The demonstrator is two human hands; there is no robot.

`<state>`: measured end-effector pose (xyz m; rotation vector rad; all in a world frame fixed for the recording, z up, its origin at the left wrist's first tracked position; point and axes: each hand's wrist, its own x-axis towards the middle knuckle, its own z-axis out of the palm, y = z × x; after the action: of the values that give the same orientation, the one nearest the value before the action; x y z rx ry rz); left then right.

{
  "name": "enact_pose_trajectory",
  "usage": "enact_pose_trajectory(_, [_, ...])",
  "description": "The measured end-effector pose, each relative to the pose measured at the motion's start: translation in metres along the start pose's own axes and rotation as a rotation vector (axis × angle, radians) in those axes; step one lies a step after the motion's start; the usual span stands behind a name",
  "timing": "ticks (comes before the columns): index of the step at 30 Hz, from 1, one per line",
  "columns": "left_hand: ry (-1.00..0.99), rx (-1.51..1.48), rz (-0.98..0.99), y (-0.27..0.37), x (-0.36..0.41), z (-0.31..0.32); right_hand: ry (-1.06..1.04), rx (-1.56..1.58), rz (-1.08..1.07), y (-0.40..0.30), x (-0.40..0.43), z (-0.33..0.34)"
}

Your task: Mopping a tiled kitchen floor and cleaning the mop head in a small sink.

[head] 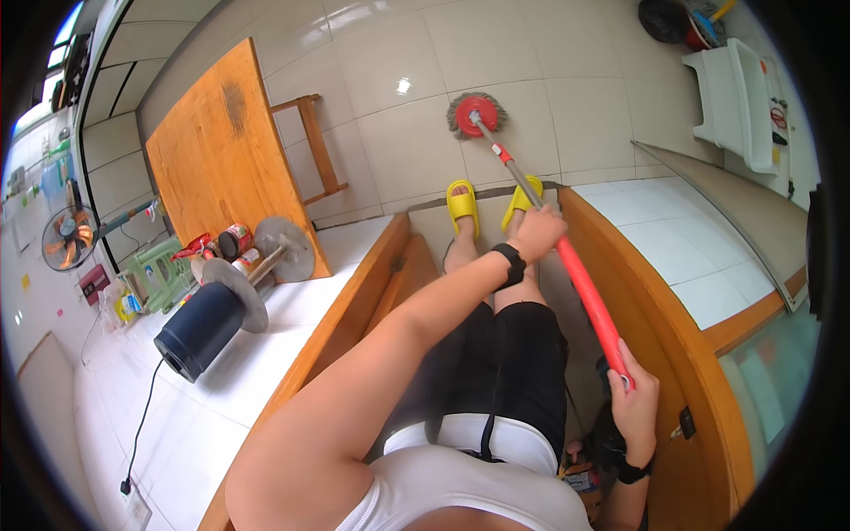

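Observation:
My left hand (541, 232) grips the shaft of a round-headed mop at the point where the metal tube meets the red handle (588, 292). Near the handle's end, my right hand (634, 398) is closed around it. The mop head (477, 116), a red disc fringed with grey strands, rests on the tiled floor (495, 53) beyond my feet. Yellow slippers (463, 204) are on my feet, at a doorway threshold. A black band (510, 265) circles my left wrist.
Wooden door frames (388, 292) flank me closely. Left, a wooden table (212, 152) stands beyond a dark cylindrical appliance (199, 330) with a cord and an orange-bladed fan (68, 235). Right are a white basin (730, 106), a slanted panel (717, 212) and a bucket (697, 30).

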<state>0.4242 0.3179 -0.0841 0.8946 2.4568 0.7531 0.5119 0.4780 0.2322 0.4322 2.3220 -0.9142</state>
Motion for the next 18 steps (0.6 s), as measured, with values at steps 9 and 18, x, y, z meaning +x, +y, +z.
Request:
enact_pose_trajectory(9, [0.176, 0.047, -0.28, 0.012, -0.052, -0.033, -0.17, 0.026, 0.053, -0.006, 0.014, -0.029])
enact_pose_trajectory(18, [-0.091, 0.088, -0.597, -0.095, -0.158, 0.001, -0.322, -0.147, -0.47, -0.023, 0.103, 0.07])
